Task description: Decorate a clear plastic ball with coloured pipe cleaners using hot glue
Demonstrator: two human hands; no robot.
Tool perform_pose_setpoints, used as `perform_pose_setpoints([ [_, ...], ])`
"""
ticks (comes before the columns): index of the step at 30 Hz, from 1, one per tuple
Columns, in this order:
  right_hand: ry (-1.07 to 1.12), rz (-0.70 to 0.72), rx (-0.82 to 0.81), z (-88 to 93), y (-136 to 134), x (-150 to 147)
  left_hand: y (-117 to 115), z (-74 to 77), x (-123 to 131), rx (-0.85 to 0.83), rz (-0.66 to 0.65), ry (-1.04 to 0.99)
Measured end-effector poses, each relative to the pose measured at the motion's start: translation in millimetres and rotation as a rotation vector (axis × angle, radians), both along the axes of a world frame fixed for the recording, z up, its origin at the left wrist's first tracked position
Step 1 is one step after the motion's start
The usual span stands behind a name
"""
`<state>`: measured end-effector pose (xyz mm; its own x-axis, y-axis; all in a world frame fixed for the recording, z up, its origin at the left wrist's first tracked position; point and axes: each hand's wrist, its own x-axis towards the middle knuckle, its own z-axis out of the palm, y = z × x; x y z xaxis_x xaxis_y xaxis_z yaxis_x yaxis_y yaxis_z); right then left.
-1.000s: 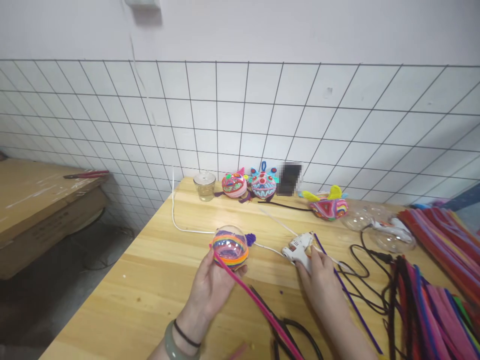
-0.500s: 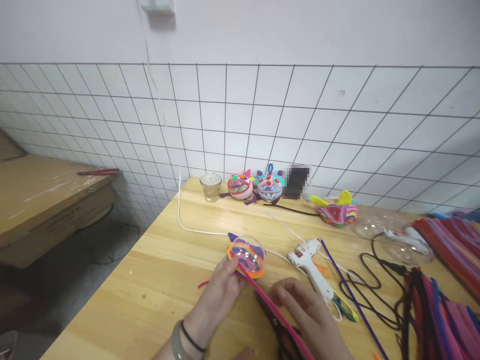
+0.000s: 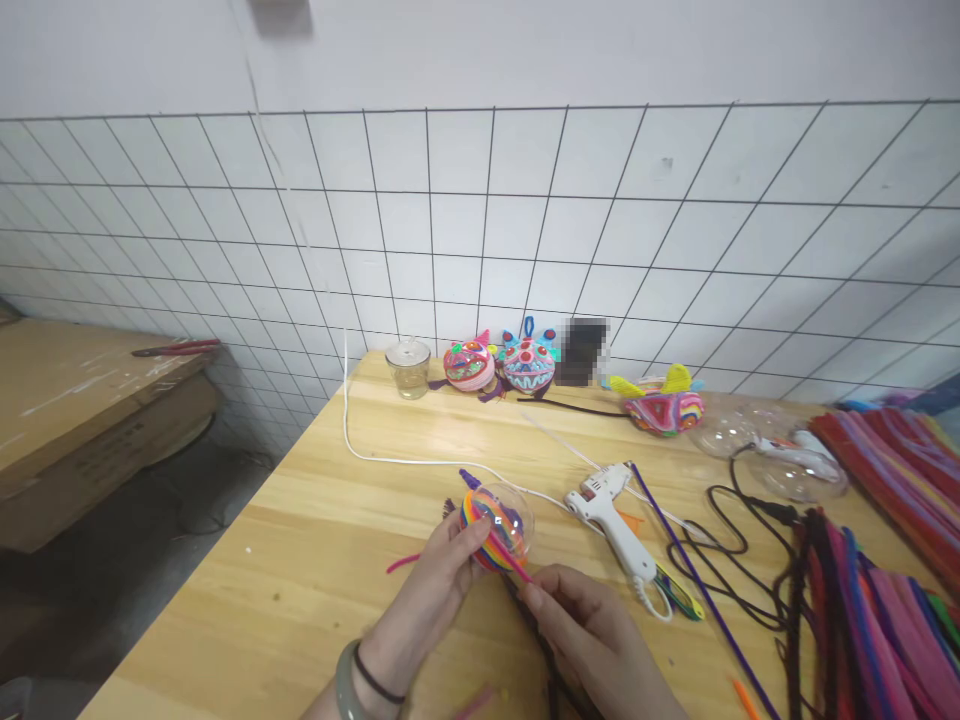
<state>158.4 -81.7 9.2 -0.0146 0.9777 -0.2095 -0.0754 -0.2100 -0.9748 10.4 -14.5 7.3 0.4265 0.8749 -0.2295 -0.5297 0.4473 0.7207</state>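
Note:
My left hand [image 3: 435, 590] grips a clear plastic ball [image 3: 496, 522] wrapped in rainbow-coloured pipe cleaners, held just above the wooden table [image 3: 315, 560]. My right hand [image 3: 592, 635] pinches a pink pipe cleaner [image 3: 519, 572] right where it meets the ball's lower edge. A white glue gun [image 3: 611, 515] lies on the table to the right of the ball, untouched, its white cord [image 3: 390, 458] running off to the left.
Three finished pipe-cleaner figures [image 3: 527, 366] and a small glass jar [image 3: 409, 368] stand along the tiled wall. Clear ball halves [image 3: 757, 445], black cables [image 3: 739, 540] and a heap of coloured pipe cleaners [image 3: 885, 570] fill the right side. A cardboard box [image 3: 82, 410] sits left.
My right hand left the glue gun, crossed left and took the pink pipe cleaner at the ball. The ball has been turned in my left hand.

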Motion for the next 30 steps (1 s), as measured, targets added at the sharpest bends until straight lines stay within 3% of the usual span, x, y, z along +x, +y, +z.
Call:
perform_pose_setpoints([
  [8,-0.25,-0.021,0.147,1.1,2,2,-2,2.0,0,-0.022,-0.045,-0.017],
  [19,-0.317,-0.032,0.15,-4.5,4,3,-2,-1.6,0,-0.003,-0.082,-0.085],
  [30,-0.39,-0.011,0.163,6.2,6,4,-3,-5.9,0,-0.048,-0.122,-0.101],
])
